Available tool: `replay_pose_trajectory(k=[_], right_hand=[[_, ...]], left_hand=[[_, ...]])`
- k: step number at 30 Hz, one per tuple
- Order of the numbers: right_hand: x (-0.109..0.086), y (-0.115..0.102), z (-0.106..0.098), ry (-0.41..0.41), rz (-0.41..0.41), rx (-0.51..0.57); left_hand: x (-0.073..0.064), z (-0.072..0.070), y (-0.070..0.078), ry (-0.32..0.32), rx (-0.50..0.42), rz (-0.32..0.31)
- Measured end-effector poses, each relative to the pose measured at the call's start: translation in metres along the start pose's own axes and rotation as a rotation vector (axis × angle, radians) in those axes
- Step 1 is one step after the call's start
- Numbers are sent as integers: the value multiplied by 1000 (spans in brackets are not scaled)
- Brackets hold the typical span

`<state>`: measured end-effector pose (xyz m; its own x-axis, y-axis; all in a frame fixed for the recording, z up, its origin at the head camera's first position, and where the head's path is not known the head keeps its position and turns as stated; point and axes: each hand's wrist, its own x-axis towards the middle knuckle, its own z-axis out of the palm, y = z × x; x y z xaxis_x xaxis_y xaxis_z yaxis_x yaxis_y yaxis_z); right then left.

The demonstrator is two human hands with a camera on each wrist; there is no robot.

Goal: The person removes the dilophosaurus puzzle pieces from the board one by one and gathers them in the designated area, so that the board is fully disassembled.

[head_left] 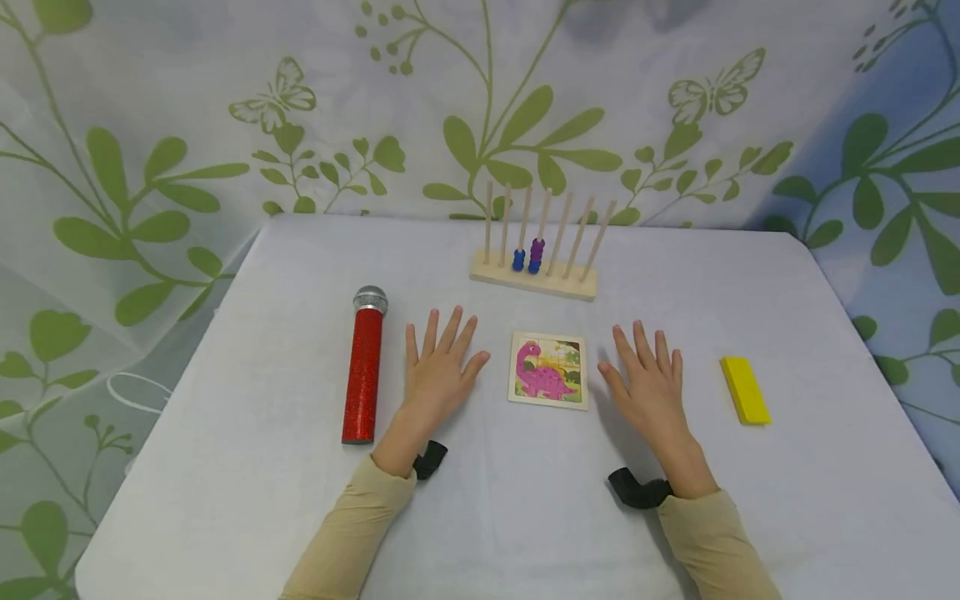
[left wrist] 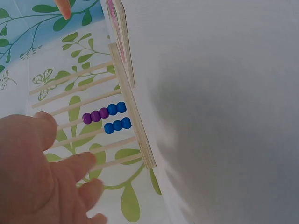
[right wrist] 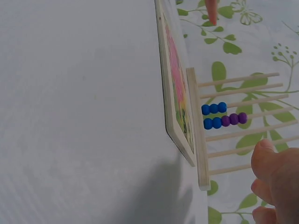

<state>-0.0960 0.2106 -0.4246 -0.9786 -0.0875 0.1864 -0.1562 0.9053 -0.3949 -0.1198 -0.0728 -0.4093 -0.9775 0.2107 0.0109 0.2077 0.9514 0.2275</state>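
Observation:
Both hands are spread with straight fingers and hold nothing. My left hand (head_left: 437, 377) lies between a red glitter microphone (head_left: 363, 375) with a silver head and a small square dinosaur puzzle (head_left: 548, 370). On the puzzle's other side is my right hand (head_left: 648, 390), with a yellow block (head_left: 746, 391) farther right. Behind the puzzle stands a wooden bead rack (head_left: 534, 279) with several upright pegs. Two neighbouring pegs carry beads: blue beads (left wrist: 117, 125) alone on one, purple beads (right wrist: 234, 119) above blue ones on the other.
A white cloth covers the table (head_left: 517, 517). Behind it hangs a curtain (head_left: 337, 83) printed with green leaves and butterflies. Each wrist wears a black device (head_left: 637, 490). A white loop of cord (head_left: 135, 393) shows past the table's left edge.

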Motion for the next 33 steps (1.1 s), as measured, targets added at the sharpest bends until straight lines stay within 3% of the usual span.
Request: replay_pose_trajectory(k=[8, 16, 22, 28, 33], right_hand=[[3, -3, -8, -8, 6, -9], [14, -9, -8, -75, -25, -54], [36, -31, 3, -183, -110, -116], [54, -51, 22, -252, -246, -95], [59, -60, 31, -291, -224, -70]], left_hand=[[3, -1, 4, 11, -30, 29], [11, 1, 11, -35, -16, 65], [30, 8, 26, -155, 22, 112], [42, 10, 40, -318, 36, 87], [45, 10, 45, -382, 49, 60]])
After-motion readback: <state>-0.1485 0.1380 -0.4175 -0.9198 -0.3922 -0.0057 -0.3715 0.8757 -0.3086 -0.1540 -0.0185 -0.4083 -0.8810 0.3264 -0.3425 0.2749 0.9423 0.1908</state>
